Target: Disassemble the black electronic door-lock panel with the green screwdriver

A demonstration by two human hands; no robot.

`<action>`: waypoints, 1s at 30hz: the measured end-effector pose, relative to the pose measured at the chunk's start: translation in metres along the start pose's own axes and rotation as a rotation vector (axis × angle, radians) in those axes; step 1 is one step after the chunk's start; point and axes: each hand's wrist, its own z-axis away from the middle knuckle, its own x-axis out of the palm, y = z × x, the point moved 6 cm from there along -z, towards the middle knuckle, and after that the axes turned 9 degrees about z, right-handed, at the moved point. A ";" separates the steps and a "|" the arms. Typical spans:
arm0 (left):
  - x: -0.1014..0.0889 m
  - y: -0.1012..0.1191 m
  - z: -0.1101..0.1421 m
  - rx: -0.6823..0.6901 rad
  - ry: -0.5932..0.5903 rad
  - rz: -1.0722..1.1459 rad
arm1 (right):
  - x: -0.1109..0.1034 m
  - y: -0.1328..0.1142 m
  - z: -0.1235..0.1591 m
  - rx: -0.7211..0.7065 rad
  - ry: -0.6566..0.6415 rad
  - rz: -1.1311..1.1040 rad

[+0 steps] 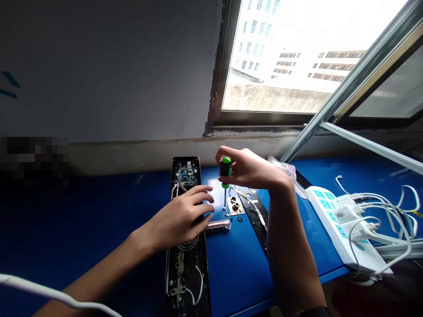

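My right hand (pixel 246 167) grips a green and black screwdriver (pixel 226 169), held upright with its shaft pointing down. The tip is among small screws (pixel 228 215) on the blue table; whether a screw sits on it I cannot tell. My left hand (pixel 188 213), fingers spread and slightly curled, hovers over or rests on a long black housing (pixel 203 281) with a blue circuit board (pixel 187 176) and white wires inside. Beside the screws lies a small square metal plate with a round part (pixel 235 205). A shiny pinkish cylinder (pixel 218 225) lies near my left fingertips, partly hidden.
A long black panel (pixel 253 200) with a white cable lies under my right forearm. On the right, a white power strip (pixel 325 215) holds adapters and tangled white cables. A metal frame bar (pixel 346 83) crosses before the window. Another white cable (pixel 49 293) hangs at lower left.
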 end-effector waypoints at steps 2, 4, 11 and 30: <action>-0.007 -0.001 0.000 -0.011 0.039 0.003 | -0.004 -0.001 0.002 0.000 0.018 -0.007; -0.013 -0.001 0.000 -0.024 0.069 0.005 | -0.006 -0.004 0.004 -0.005 0.021 -0.022; -0.021 0.000 0.001 -0.039 0.094 0.014 | -0.004 -0.009 0.004 -0.035 0.011 -0.029; -0.049 -0.013 0.013 -0.330 0.011 0.206 | -0.035 -0.032 0.009 -0.111 0.561 -0.577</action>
